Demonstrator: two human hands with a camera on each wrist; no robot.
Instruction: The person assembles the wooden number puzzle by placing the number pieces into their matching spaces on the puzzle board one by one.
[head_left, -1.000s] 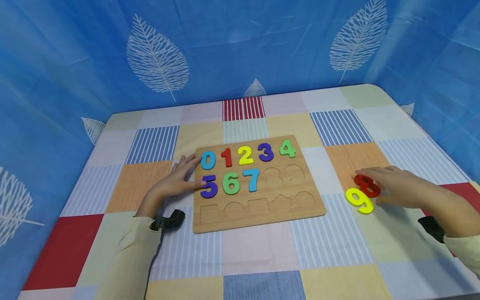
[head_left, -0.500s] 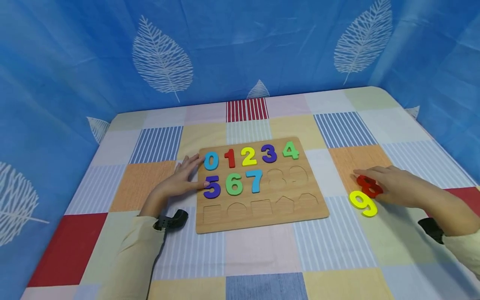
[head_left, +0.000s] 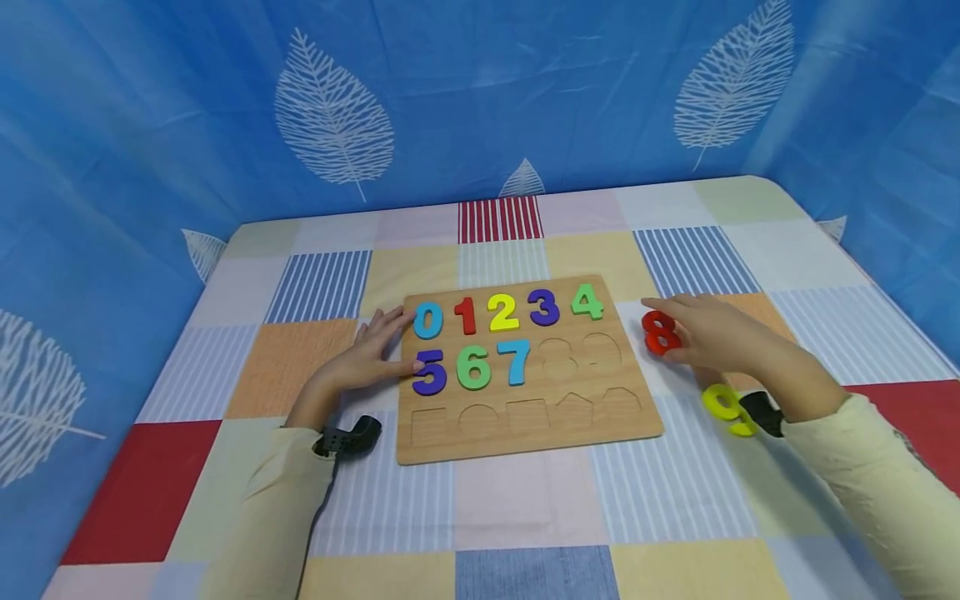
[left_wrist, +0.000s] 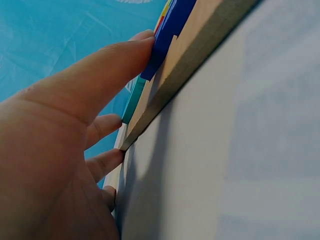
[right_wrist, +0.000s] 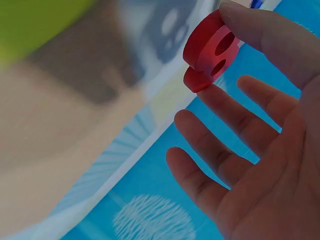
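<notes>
A wooden number board [head_left: 487, 425] lies mid-table with the colored digits 0 to 7 set in its upper two rows. My left hand [head_left: 352, 362] rests at the board's left edge; its thumb touches the purple 5 [head_left: 430, 373] and its fingertips reach the blue 0 [head_left: 428, 321]. Just off the board's right side, my right hand [head_left: 720, 333] pinches the red 8 [head_left: 661, 333] between thumb and fingers. In the right wrist view the red 8 [right_wrist: 212, 50] is held off the cloth, its shadow below. The yellow 9 [head_left: 722, 402] lies beneath the right wrist, partly hidden.
Outlined recesses for 8 [head_left: 558, 354] and 9 [head_left: 602, 350] show in the board's second row, with a row of shape recesses below. A patchwork cloth [head_left: 532, 508] covers the table. Blue leaf-printed curtains [head_left: 450, 100] stand behind and at the sides.
My right hand has lifted the red 8 from beside the yellow 9 and moved left and away from me toward the board. The left hand stays at the board's edge.
</notes>
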